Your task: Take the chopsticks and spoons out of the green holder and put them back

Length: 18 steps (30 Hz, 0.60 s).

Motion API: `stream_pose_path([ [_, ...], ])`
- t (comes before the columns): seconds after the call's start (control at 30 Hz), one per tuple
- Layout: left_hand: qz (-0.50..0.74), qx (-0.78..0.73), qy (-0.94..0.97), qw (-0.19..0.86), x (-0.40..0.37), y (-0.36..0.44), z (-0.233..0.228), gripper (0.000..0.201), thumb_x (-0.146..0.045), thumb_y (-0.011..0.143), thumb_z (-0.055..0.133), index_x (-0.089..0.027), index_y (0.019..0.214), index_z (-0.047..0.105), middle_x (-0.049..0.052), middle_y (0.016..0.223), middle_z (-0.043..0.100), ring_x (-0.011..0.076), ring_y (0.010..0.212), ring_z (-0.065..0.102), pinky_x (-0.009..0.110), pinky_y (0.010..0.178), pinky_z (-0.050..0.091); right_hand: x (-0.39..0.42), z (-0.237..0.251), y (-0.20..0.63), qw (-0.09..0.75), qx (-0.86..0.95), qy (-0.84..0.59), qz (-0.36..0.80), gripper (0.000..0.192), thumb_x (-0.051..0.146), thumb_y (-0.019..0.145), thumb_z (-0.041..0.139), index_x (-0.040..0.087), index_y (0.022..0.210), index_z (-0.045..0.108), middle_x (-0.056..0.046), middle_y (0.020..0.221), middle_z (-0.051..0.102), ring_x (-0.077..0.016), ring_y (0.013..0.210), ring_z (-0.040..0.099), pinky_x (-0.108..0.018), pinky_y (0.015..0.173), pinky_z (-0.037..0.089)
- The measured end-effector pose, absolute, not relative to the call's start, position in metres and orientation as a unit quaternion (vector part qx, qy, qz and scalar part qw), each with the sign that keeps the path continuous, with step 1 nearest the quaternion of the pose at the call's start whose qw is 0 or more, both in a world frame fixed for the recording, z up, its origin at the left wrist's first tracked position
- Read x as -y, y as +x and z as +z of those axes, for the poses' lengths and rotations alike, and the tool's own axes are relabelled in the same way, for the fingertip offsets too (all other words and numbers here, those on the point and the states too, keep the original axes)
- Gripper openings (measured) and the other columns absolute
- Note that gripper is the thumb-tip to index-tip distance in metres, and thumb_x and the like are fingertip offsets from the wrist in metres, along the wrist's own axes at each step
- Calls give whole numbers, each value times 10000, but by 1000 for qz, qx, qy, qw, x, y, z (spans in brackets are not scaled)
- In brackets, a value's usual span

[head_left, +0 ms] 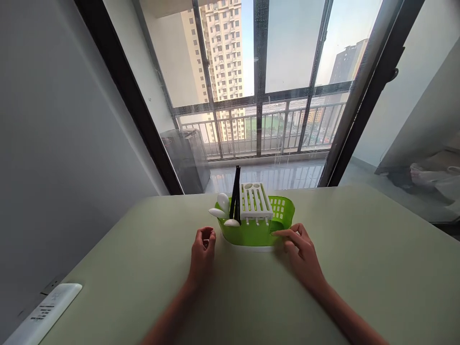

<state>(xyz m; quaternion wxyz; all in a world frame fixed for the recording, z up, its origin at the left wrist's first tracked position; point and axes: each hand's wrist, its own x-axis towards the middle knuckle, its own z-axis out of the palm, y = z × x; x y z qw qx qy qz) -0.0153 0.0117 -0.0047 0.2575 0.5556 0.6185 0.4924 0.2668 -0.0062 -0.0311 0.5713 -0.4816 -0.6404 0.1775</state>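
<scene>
On table (pixel 108 268), green drainer basket (pixel 283 216) sitting at 12 o'clock, left hand (pixel 201 254) curling loosely, gripping nothing, right hand (pixel 302 251) spreading open, fingertips (pixel 278 233) touching basket.

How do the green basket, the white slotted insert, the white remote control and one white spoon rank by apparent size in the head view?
1. green basket
2. white remote control, though nearness to the camera enlarges it
3. white slotted insert
4. white spoon

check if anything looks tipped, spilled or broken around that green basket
Nothing stands out. The green basket sits level on the table, white spoons and black chopsticks standing in it. No spill shows.
</scene>
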Motion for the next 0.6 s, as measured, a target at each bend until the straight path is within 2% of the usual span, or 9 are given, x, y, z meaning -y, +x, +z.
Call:
stream_pose_path([
  [0.2, 518, -613, 538, 259, -14, -20, -10, 409, -574, 902, 540, -191, 1018, 629, 66, 902, 687, 231, 834, 656, 344, 754, 536, 9, -35, 262, 578, 641, -480, 155, 261, 242, 956, 487, 231, 932, 746, -1, 840, 473, -146, 659, 493, -276, 555, 399],
  [0.33, 536, -611, 533, 236, -25, -28, 0, 414, -594, 907, 511, -196, 958, 614, 67, 893, 685, 220, 814, 648, 343, 768, 531, 9, -38, 260, 582, 645, -475, 141, 241, 283, 984, 505, 219, 926, 730, 10, 815, 475, -127, 623, 487, -266, 560, 400],
  [0.5, 541, -596, 560, 197, -54, -30, 49, 393, -561, 960, 442, -204, 988, 603, 102, 1057, 713, 237, 1003, 666, 356, 890, 515, 10, -40, 261, 578, 652, -475, 124, 316, 333, 1018, 470, 223, 889, 736, 13, 760, 491, -128, 605, 474, -266, 559, 366],
  [0.6, 506, -576, 612, 193, -67, -17, 88, 389, -562, 962, 495, -211, 1037, 644, 98, 1140, 730, 250, 1100, 665, 365, 952, 502, 10, -40, 261, 584, 620, -505, 140, 282, 371, 1014, 448, 228, 1037, 691, 16, 783, 552, -130, 577, 465, -275, 567, 368],
])
